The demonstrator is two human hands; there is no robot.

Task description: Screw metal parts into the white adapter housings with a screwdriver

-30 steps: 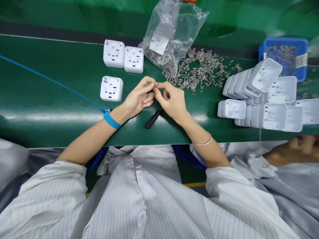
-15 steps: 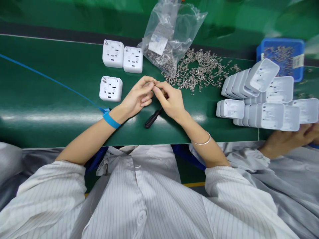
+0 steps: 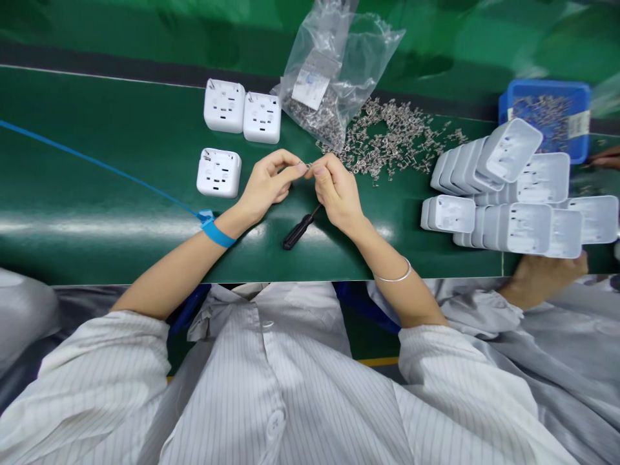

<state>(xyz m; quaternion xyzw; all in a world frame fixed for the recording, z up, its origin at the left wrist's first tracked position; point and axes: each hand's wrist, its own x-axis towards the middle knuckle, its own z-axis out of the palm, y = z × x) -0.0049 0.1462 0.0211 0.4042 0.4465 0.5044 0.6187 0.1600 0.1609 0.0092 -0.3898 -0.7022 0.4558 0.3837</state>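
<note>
Both hands are meeting just right of the lone white socket block (image 3: 219,172). The left hand (image 3: 265,187) and right hand (image 3: 338,192) are pinching one small metal clip (image 3: 307,166) between their fingertips, closed on it from either side. Compared with the earlier frame, the right fingers are curling lower and the clip is sitting a touch farther from the block; the work on it looks ongoing. The black screwdriver (image 3: 299,229) is lying untouched below the hands. A co-worker's hand (image 3: 542,274) is now resting under the stacked white shells (image 3: 513,194).
</note>
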